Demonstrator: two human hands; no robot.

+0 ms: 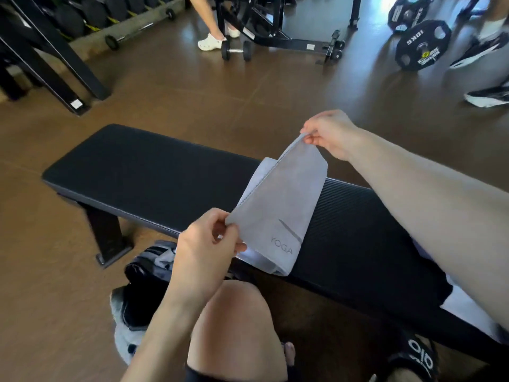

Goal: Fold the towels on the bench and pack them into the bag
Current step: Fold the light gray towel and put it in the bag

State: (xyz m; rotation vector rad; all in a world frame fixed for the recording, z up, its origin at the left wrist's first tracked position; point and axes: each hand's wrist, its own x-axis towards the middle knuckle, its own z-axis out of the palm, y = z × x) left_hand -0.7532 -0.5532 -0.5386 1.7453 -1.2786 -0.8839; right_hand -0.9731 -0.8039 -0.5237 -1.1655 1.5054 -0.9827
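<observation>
A grey towel [278, 205] printed with "YOGA" is lifted over the black padded bench [143, 175], its lower fold still resting on the pad. My right hand [332, 133] pinches the far corner and holds it up. My left hand [209, 249] pinches the near corner at the bench's front edge. A black and grey bag [143, 288] lies on the floor under my left forearm, partly hidden. Another pale towel [465, 307] shows on the bench below my right arm.
My bare knee [237, 321] is in front of the bench. On the brown floor beyond lie a dumbbell [237, 50], weight plates [422, 45] and a machine frame [275, 31]. Other people's feet stand at the back and right. A dumbbell rack [82, 17] fills the far left.
</observation>
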